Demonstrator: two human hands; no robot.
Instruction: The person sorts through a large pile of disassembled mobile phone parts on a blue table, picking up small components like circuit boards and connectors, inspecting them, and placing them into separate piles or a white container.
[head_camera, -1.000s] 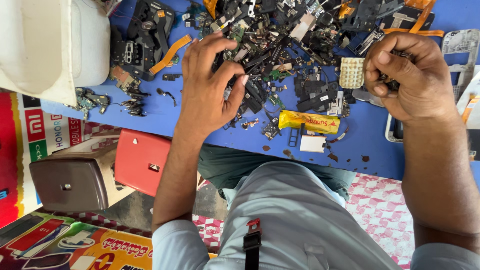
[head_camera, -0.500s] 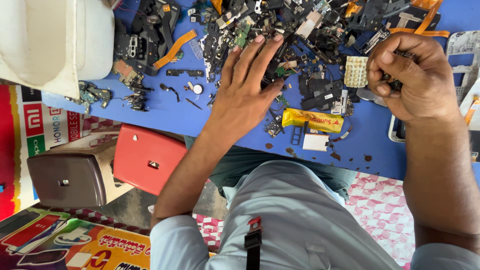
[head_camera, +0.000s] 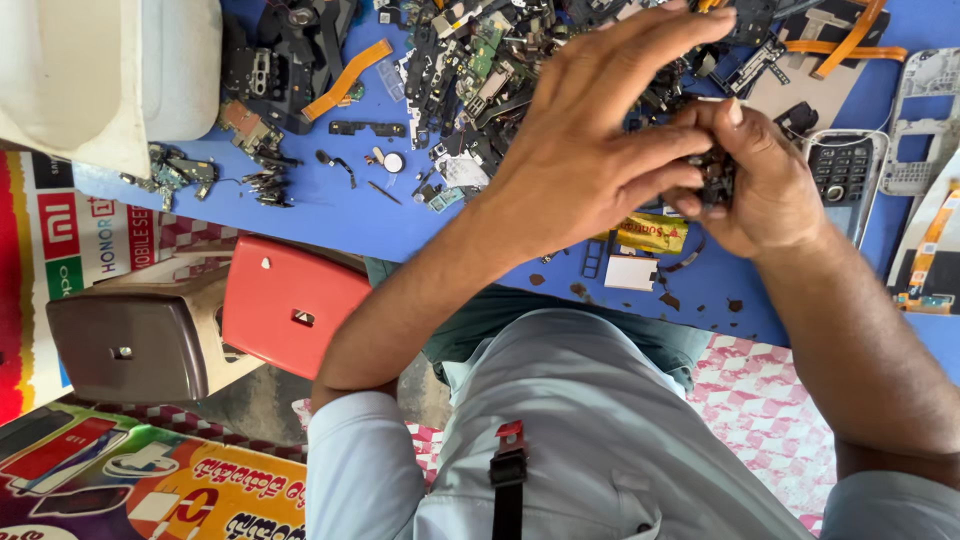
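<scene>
We've got a small dark phone part (head_camera: 716, 180) pinched in our right hand (head_camera: 765, 185)'s grip, left hand (head_camera: 590, 150) spread wide just beside it, over the blue desk (head_camera: 330, 215)'s parts pile (head_camera: 470, 70).

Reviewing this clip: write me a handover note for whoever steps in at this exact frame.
Right hand: closed around a small dark phone part, held above the blue table.
Left hand: fingers spread, fingertips meeting the right hand at that part.
Things: heap of dark phone parts behind the hands; yellow packet and small white piece just under them; keypad phone to the right.
Done: one part picked out and in hand.
Left: the heap looks unsorted.
</scene>
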